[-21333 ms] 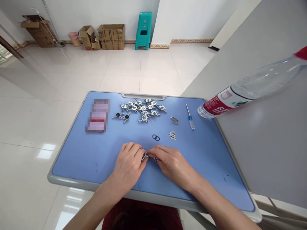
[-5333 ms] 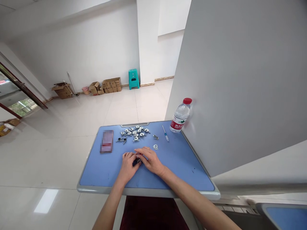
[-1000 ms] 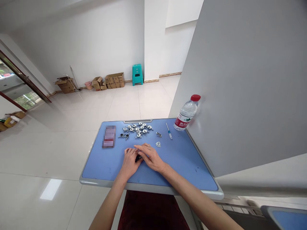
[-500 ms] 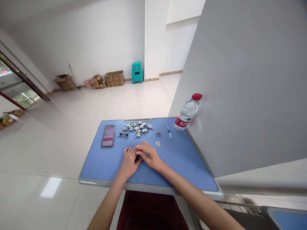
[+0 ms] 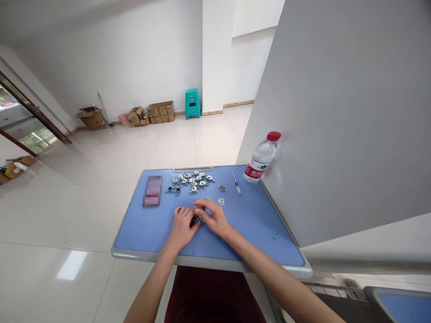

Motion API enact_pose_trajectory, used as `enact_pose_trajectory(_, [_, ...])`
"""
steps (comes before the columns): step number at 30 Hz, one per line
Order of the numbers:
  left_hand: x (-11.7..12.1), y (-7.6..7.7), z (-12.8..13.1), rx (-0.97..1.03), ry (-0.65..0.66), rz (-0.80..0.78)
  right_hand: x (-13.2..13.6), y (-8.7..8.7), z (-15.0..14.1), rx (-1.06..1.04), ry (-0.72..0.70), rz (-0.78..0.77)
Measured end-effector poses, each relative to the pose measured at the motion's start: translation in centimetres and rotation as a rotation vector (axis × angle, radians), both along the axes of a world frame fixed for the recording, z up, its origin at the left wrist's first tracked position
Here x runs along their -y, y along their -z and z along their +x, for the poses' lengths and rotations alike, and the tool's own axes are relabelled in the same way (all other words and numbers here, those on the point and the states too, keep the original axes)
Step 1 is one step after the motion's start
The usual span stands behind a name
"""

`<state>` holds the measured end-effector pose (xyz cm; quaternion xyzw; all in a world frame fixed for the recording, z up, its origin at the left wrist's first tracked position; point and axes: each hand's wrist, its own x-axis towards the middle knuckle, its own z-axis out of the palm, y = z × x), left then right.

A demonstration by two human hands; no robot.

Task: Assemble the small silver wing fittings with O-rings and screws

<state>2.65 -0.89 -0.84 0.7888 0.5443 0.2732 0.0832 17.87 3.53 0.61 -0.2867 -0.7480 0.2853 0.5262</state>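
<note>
A small metal part with a black piece [image 5: 197, 220] is between my hands, low over the near half of the blue table [image 5: 256, 233]. My left hand [image 5: 183, 228] is closed around its left side, fingers curled. From the right, my right hand [image 5: 215, 220] bends thumb and fingers onto the same part; its fingertips are partly hidden. Beyond them lies a pile of several silver metal parts [image 5: 193, 180]. Next to that pile are a few pieces with black round centres [image 5: 177, 190]. Flat metal plates [image 5: 221, 202] rest just past my right hand, with a small bent metal piece [image 5: 222, 188] farther back.
A blue-handled screwdriver [image 5: 238, 187] lies at the back right, near a red-capped water bottle [image 5: 261, 159] beside a grey panel [image 5: 336, 112]. At the left is a blurred rectangular object [image 5: 152, 190]. Cardboard boxes [image 5: 160, 112] and teal stools [image 5: 192, 104] stand by the wall.
My right hand has shifted slightly right and its fingers have lifted a little, showing more of the metal part. My left hand stays in nearly the same place.
</note>
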Motion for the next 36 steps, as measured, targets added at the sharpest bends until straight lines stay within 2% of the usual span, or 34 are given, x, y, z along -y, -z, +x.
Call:
enact_pose_trajectory(4, [0.3,-0.7,0.2,0.003,-0.020,-0.003,0.0,-0.5,1.1,-0.092,0.090,-0.114])
enact_pose_trajectory(18, [0.9,-0.9,0.2,0.019,-0.021,0.018,0.0,-0.1,1.5,0.052,0.155,0.040])
enact_pose_trajectory(26, [0.9,-0.8,0.1,0.048,-0.015,-0.016,0.1,-0.4,1.4,0.150,0.115,0.120])
enact_pose_trajectory(36, [0.3,0.1,0.1,0.049,-0.002,-0.056,-0.2,-1.4,1.2,0.165,0.044,0.269])
